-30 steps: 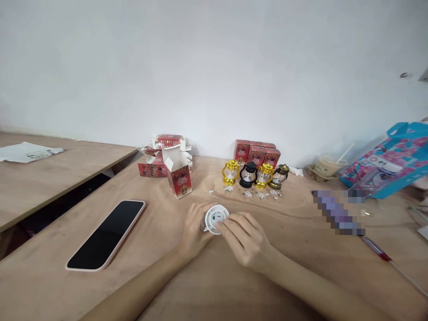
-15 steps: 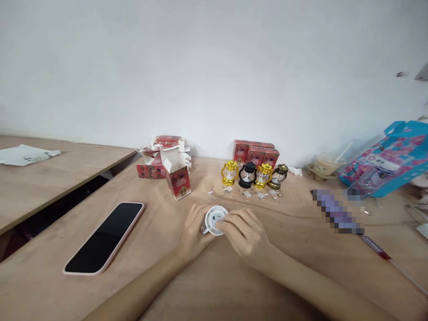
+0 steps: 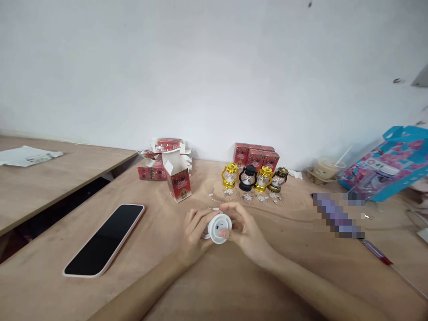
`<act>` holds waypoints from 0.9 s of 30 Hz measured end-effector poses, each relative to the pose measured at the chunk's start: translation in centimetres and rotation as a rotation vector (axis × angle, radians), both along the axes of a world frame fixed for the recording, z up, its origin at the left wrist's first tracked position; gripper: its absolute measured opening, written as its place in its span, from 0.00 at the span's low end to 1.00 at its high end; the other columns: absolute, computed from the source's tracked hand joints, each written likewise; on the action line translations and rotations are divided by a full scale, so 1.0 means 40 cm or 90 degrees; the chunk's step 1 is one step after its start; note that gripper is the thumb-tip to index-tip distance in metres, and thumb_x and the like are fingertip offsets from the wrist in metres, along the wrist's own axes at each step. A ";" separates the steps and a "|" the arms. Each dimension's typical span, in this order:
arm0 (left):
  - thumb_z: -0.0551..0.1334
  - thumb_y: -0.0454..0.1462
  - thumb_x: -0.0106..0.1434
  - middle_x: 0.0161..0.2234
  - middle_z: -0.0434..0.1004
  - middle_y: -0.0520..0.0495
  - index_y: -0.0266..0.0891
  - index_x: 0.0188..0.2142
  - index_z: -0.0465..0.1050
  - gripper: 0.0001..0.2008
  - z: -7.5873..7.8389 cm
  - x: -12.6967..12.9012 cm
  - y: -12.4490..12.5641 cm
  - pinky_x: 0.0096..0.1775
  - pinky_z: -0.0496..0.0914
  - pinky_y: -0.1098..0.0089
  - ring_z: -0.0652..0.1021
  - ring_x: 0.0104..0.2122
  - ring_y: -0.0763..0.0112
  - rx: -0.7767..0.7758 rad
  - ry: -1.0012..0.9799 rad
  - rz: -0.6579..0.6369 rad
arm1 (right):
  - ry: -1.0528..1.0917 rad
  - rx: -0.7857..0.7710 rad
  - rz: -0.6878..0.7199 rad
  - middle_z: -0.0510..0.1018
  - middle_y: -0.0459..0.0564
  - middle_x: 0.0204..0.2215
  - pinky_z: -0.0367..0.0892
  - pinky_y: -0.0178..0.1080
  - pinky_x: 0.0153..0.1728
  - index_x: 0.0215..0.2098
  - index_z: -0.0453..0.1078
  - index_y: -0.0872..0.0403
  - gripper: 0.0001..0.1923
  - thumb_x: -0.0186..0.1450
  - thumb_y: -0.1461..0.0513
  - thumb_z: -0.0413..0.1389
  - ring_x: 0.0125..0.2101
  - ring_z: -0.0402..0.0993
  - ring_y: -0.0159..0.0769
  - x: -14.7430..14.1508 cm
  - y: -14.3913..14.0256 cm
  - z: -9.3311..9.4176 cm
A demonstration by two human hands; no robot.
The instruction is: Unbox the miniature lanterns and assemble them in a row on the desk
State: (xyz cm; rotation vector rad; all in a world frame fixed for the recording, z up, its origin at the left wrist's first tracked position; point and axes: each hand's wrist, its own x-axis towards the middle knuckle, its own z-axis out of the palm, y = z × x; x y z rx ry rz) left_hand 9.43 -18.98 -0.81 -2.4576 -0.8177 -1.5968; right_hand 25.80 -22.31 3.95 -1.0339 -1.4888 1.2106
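Both hands grip one small white lantern (image 3: 219,228) just above the worktop (image 3: 214,285): the left hand (image 3: 194,232) clasps its body, and the right hand (image 3: 245,232) pinches its round base, which is turned toward the camera. Four lanterns (image 3: 254,177) already stand in a row behind, with small bagged parts (image 3: 247,196) before them. Closed red boxes (image 3: 256,155) sit behind that row, so more seem left to handle; an opened box (image 3: 179,178) stands left.

Both hands close around a small white lantern (image 3: 219,228) above a wooden table (image 3: 207,285), left hand (image 3: 195,234) gripping its side, right hand (image 3: 245,232) at its round base. Beyond the lantern stand four miniature lanterns (image 3: 254,177); a phone (image 3: 105,239) lies to its left.
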 end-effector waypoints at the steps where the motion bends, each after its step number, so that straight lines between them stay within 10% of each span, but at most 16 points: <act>1: 0.60 0.41 0.62 0.39 0.77 0.44 0.40 0.49 0.67 0.16 -0.001 0.001 -0.001 0.36 0.65 0.67 0.73 0.35 0.67 0.001 0.000 0.007 | 0.005 0.009 -0.005 0.75 0.48 0.38 0.70 0.39 0.39 0.43 0.63 0.50 0.22 0.53 0.57 0.63 0.39 0.74 0.37 -0.002 0.000 -0.003; 8: 0.61 0.43 0.61 0.39 0.75 0.45 0.41 0.48 0.68 0.16 -0.005 0.014 -0.003 0.38 0.66 0.66 0.72 0.37 0.64 -0.149 -0.048 0.011 | -0.146 0.322 -0.107 0.73 0.50 0.40 0.67 0.40 0.45 0.40 0.69 0.51 0.07 0.63 0.63 0.55 0.44 0.71 0.36 -0.007 -0.007 -0.022; 14: 0.50 0.54 0.63 0.39 0.74 0.42 0.40 0.49 0.68 0.25 -0.008 0.011 -0.002 0.37 0.65 0.64 0.71 0.37 0.62 -0.131 -0.053 -0.034 | -0.231 0.420 -0.125 0.70 0.51 0.42 0.67 0.42 0.46 0.38 0.69 0.51 0.13 0.55 0.62 0.63 0.45 0.69 0.39 -0.015 -0.012 -0.038; 27: 0.57 0.43 0.64 0.39 0.74 0.45 0.42 0.50 0.68 0.16 -0.011 0.012 0.000 0.37 0.65 0.66 0.70 0.37 0.64 -0.156 -0.034 -0.007 | -0.196 0.392 -0.155 0.68 0.50 0.43 0.67 0.41 0.47 0.40 0.64 0.51 0.17 0.55 0.68 0.62 0.46 0.68 0.38 -0.024 -0.013 -0.069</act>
